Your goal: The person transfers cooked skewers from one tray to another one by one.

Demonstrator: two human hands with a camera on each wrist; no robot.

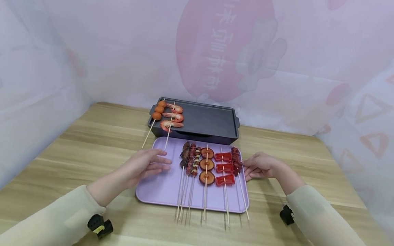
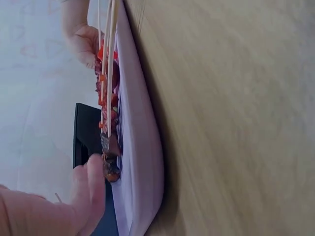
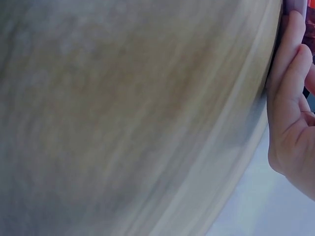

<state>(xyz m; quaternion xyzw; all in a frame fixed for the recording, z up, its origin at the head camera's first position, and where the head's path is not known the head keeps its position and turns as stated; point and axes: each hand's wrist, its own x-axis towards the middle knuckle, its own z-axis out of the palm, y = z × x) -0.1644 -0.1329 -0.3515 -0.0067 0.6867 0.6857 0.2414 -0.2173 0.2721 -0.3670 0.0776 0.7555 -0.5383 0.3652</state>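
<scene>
A lilac tray carries several skewers side by side. Its left part is bare, and my left hand hovers over that side with loosely extended fingers, holding nothing. By the tray's right rim is my right hand, its mostly straight fingers touching the edge close to a dark red meat skewer. Left of that lie a red pepper skewer, a mushroom skewer and several thin meat skewers. In the right wrist view, the right fingers lie along the rim; the thumb is mostly hidden.
Behind the tray stands a black grill plate. At its left end lie a shrimp skewer and an orange ball skewer, their sticks jutting forward. Skewer sticks overhang the tray's front edge. Printed cloth surrounds the wooden table.
</scene>
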